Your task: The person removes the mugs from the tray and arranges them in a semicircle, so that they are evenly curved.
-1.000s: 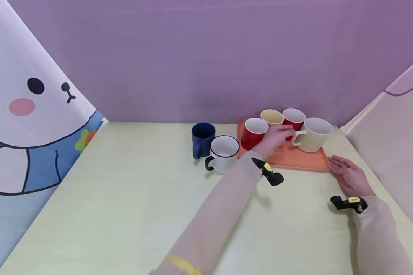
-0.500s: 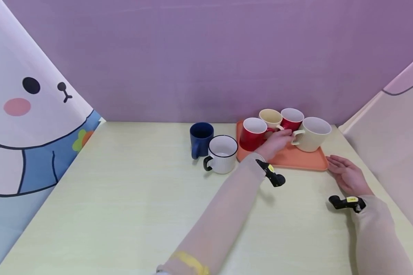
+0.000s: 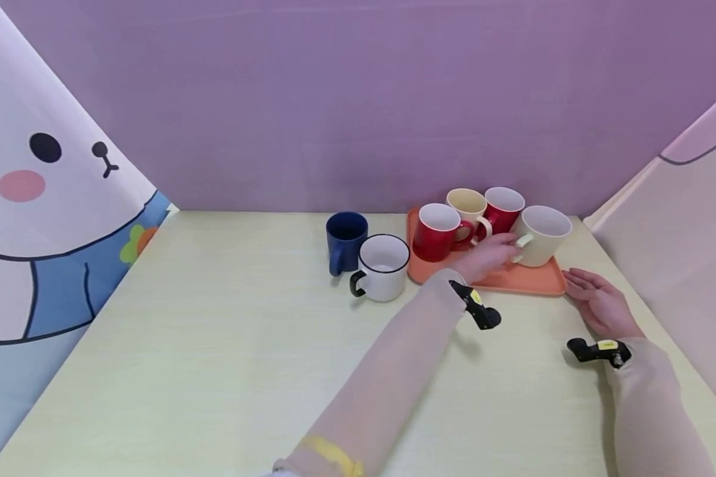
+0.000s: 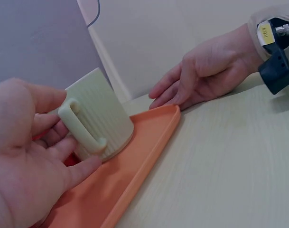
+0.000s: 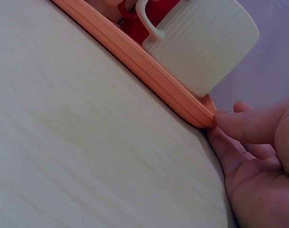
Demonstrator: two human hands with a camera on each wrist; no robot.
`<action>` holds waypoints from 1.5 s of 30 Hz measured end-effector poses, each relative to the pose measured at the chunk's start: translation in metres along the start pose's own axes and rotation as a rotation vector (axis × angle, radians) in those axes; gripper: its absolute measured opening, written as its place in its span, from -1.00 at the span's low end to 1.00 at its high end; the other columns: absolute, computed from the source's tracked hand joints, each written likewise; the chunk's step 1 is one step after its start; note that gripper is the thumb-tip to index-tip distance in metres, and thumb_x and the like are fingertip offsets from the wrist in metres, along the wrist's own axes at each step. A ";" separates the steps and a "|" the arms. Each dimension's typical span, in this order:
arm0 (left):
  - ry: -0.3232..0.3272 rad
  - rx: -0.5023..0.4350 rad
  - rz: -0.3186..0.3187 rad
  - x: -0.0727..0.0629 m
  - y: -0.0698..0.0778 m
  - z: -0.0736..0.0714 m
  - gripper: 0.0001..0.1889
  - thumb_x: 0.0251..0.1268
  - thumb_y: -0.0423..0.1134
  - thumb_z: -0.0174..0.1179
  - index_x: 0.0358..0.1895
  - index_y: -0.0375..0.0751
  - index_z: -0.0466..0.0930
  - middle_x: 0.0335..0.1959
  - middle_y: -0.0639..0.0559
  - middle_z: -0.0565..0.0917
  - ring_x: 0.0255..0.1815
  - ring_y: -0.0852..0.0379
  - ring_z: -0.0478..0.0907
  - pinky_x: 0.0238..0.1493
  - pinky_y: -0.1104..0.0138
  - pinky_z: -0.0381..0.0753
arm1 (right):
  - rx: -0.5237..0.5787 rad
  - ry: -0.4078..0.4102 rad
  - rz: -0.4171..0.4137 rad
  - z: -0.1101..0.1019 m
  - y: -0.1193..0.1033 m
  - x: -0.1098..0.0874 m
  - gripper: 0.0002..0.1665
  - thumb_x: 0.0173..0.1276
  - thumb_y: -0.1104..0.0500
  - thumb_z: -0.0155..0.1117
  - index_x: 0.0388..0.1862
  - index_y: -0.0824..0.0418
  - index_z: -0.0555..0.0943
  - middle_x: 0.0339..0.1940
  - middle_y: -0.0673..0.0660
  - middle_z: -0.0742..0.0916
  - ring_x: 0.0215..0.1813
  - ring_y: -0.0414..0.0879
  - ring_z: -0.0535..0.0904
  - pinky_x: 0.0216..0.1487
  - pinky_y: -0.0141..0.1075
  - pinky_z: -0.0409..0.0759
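Observation:
A pale green mug with a ribbed side stands at the right end of the orange tray. My left hand is at its handle; in the left wrist view the fingers curl about the handle, some of them hidden behind it. My right hand lies on the table beside the tray's front right corner, fingers fairly straight, the tips touching the rim. Also on the tray are a red mug at left, a cream mug behind it, and another red mug, partly hidden by my left hand.
Left of the tray, a dark blue mug and a white mug with black rim and handle stand close together on the pale table. A purple backdrop rises behind the table, and a side panel borders it on the right.
My left hand has shifted right, away from the red and cream mugs, onto the pale green mug's handle. That handle has swung toward the front. My right hand stays at the tray corner.

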State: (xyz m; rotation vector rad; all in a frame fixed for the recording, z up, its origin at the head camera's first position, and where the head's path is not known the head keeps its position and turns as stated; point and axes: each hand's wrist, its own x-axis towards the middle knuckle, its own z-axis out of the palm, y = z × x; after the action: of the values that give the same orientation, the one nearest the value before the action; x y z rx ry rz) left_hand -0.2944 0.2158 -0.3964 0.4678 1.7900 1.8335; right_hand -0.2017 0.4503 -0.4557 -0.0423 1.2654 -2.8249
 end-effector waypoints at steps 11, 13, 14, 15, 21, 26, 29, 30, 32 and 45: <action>0.185 0.080 -0.067 -0.006 -0.001 0.017 -0.74 0.44 -0.22 0.21 0.02 -0.34 0.69 -0.29 0.03 0.66 -0.34 0.14 0.52 -0.26 0.35 0.65 | 0.003 -0.007 -0.002 0.003 0.002 0.003 -0.50 0.42 0.67 -0.22 -0.02 0.35 0.62 -0.06 0.21 0.75 0.03 -0.05 0.70 0.09 -0.33 0.63; 0.167 0.034 -0.086 -0.007 -0.003 0.018 -0.73 0.44 -0.22 0.22 0.02 -0.35 0.68 -0.26 0.00 0.68 -0.29 0.11 0.57 -0.16 0.22 0.72 | 0.006 -0.012 -0.003 0.003 0.002 0.003 -0.50 0.42 0.68 -0.22 -0.02 0.35 0.62 -0.05 0.22 0.75 0.03 -0.05 0.70 0.09 -0.33 0.63; 0.164 0.013 -0.093 -0.008 -0.003 0.019 -0.73 0.43 -0.22 0.22 0.01 -0.36 0.68 -0.26 0.00 0.68 -0.28 0.10 0.58 -0.14 0.17 0.73 | 0.010 -0.015 -0.003 0.003 0.002 0.003 -0.50 0.42 0.68 -0.22 -0.02 0.35 0.62 -0.05 0.22 0.75 0.03 -0.05 0.70 0.09 -0.33 0.63; 0.160 -0.015 -0.098 -0.008 -0.004 0.020 -0.74 0.43 -0.23 0.22 0.00 -0.37 0.68 -0.27 -0.02 0.68 -0.28 0.09 0.59 -0.12 0.13 0.73 | 0.012 -0.017 -0.003 0.004 0.003 0.003 -0.50 0.42 0.68 -0.22 -0.02 0.35 0.62 -0.05 0.22 0.75 0.03 -0.05 0.70 0.10 -0.33 0.63; 0.153 -0.085 -0.101 -0.009 -0.006 0.021 -0.79 0.43 -0.31 0.21 -0.08 -0.44 0.67 -0.40 -0.01 0.62 -0.37 0.15 0.52 -0.04 0.03 0.71 | 0.010 -0.012 -0.010 0.004 0.003 0.001 -0.50 0.42 0.68 -0.22 -0.04 0.35 0.63 -0.07 0.22 0.75 0.02 -0.06 0.70 0.09 -0.34 0.63; 0.147 -0.097 -0.114 -0.013 -0.005 0.020 -0.79 0.43 -0.33 0.20 -0.08 -0.47 0.66 -0.40 0.00 0.60 -0.35 0.11 0.50 0.02 -0.01 0.67 | 0.013 -0.009 -0.012 0.002 0.004 0.002 -0.48 0.42 0.68 -0.24 -0.05 0.36 0.64 -0.08 0.22 0.75 0.01 -0.06 0.70 0.09 -0.35 0.63; 0.163 -0.110 -0.125 -0.014 -0.005 0.021 -0.79 0.42 -0.34 0.20 -0.08 -0.48 0.67 -0.39 -0.02 0.60 -0.33 0.07 0.51 0.02 -0.02 0.67 | 0.014 -0.010 -0.012 0.000 0.005 0.003 -0.49 0.42 0.68 -0.24 -0.05 0.37 0.63 -0.08 0.23 0.75 0.01 -0.06 0.70 0.10 -0.35 0.62; 0.170 -0.113 -0.131 -0.015 -0.004 0.021 -0.79 0.42 -0.35 0.21 -0.08 -0.48 0.67 -0.39 -0.02 0.60 -0.32 0.06 0.51 0.02 -0.03 0.67 | 0.016 -0.011 -0.010 0.000 0.005 0.003 -0.49 0.42 0.68 -0.24 -0.05 0.37 0.63 -0.08 0.23 0.75 0.01 -0.06 0.70 0.10 -0.35 0.62; 0.176 -0.122 -0.140 -0.016 -0.004 0.022 -0.79 0.41 -0.37 0.21 -0.08 -0.50 0.67 -0.41 -0.03 0.59 -0.33 0.06 0.51 0.01 -0.04 0.67 | 0.021 -0.012 -0.009 -0.001 0.005 0.003 -0.49 0.42 0.69 -0.24 -0.05 0.37 0.63 -0.08 0.24 0.75 0.01 -0.05 0.70 0.10 -0.34 0.62; 0.118 -0.087 -0.088 -0.035 0.018 0.010 -0.82 0.43 -0.34 0.19 -0.21 -0.47 0.65 -0.48 0.01 0.58 -0.39 0.01 0.56 -0.28 0.15 0.72 | 0.054 -0.042 -0.011 -0.002 0.001 0.001 -0.51 0.40 0.70 -0.21 -0.02 0.42 0.62 -0.07 0.27 0.74 0.02 -0.01 0.70 0.09 -0.30 0.64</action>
State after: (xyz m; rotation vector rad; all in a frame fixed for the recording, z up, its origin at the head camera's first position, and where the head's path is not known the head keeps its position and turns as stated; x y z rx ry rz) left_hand -0.2629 0.2041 -0.3738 0.2488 1.7687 1.9032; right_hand -0.2031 0.4514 -0.4579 -0.1068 1.1835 -2.8495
